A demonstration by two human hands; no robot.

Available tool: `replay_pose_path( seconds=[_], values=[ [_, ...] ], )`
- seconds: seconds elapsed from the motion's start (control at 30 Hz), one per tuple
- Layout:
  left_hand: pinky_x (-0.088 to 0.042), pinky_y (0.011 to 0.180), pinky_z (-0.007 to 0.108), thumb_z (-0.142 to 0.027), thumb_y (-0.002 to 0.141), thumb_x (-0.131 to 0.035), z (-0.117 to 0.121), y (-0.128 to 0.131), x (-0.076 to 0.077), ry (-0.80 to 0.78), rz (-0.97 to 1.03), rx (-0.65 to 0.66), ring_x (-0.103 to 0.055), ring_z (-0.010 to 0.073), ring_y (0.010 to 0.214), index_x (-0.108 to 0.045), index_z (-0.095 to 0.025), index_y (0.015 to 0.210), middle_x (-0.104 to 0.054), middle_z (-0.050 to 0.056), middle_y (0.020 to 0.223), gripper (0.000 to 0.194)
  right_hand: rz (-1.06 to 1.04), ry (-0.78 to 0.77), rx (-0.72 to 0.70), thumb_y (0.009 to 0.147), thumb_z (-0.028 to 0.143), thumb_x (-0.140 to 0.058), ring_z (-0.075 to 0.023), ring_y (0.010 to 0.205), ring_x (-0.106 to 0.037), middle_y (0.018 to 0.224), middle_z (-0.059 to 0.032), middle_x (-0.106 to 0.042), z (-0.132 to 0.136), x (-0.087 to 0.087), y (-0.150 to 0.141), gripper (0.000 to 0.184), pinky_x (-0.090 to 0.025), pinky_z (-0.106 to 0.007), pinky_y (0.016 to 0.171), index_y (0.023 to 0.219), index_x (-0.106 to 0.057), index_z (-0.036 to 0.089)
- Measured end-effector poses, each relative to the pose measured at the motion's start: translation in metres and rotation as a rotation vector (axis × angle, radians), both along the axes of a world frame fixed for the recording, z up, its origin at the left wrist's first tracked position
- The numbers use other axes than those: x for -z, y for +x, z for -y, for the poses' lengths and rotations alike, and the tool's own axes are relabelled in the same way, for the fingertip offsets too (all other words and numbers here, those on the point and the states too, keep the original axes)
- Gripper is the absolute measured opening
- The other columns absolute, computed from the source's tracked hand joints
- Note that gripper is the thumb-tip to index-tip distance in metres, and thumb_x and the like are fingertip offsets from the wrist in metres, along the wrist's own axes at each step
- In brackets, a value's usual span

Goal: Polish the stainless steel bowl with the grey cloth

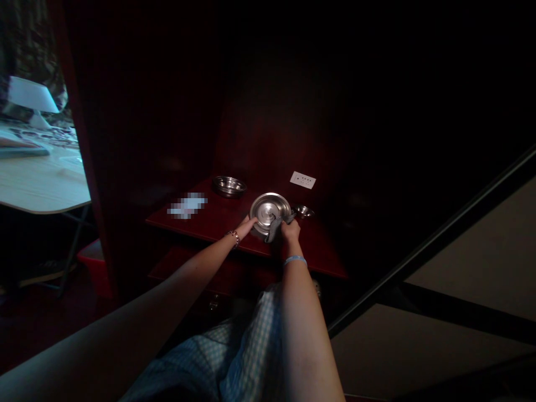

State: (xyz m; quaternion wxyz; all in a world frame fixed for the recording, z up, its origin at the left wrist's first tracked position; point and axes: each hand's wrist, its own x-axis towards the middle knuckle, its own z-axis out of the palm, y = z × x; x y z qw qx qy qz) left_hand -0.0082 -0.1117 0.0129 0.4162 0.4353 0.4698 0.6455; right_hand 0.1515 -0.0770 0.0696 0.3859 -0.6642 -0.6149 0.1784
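Note:
A shiny metal bowl (264, 207) is tilted toward me over the dark red desk shelf. My left hand (246, 226) grips its left rim, thumb on the inner side. In my right hand (290, 229) is a grey cloth (274, 228), bunched against the bowl's lower right rim and hanging partly over its inside. Just right of that hand sits a small metal bowl (305, 211). Farther back on the left, a stack of metal bowls (229, 186) rests on the shelf.
The dark red shelf (188, 228) carries a pixelated pale item (187, 205) at left. A white socket plate (302, 180) is on the back wall. Left, beyond a side panel, stand a light table (46, 178), a white lamp (33, 96) and a red stool (95, 262).

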Motion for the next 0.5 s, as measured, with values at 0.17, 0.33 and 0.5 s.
replay_pose_path(
  seconds=[0.17, 0.33, 0.5],
  values=[
    [-0.040, 0.107, 0.037, -0.027, 0.082, -0.055, 0.0067, 0.0002, -0.0075, -0.032, 0.040, -0.052, -0.058, 0.0262, 0.119, -0.062, -0.015, 0.114, -0.070, 0.010, 0.117, 0.035, 0.003, -0.038, -0.007, 0.083, 0.020, -0.060, -0.0233, 0.102, -0.068, 0.105, -0.0158, -0.071, 0.0029, -0.0031, -0.0021, 0.026, -0.050, -0.030, 0.091, 0.105, -0.068, 0.010],
    [-0.033, 0.113, 0.038, -0.024, 0.080, -0.061, 0.0068, 0.0029, -0.0053, 0.084, -0.024, 0.004, -0.051, 0.0276, 0.128, -0.054, -0.012, 0.125, -0.060, 0.014, 0.132, 0.046, -0.012, -0.050, -0.003, 0.082, 0.019, -0.060, -0.0234, 0.102, -0.068, 0.103, -0.0147, -0.072, 0.0026, -0.0040, 0.0008, 0.027, -0.050, -0.030, 0.091, 0.106, -0.068, 0.010],
    [-0.026, 0.117, 0.041, -0.019, 0.075, -0.068, 0.0023, 0.0024, 0.0011, 0.128, -0.144, 0.031, -0.044, 0.0312, 0.134, -0.050, -0.012, 0.128, -0.057, 0.013, 0.135, 0.056, -0.027, -0.071, -0.019, 0.083, 0.022, -0.059, -0.0253, 0.100, -0.067, 0.102, -0.0165, -0.071, 0.0015, -0.0028, 0.0032, 0.028, -0.051, -0.028, 0.086, 0.105, -0.068, 0.007]
  ],
)
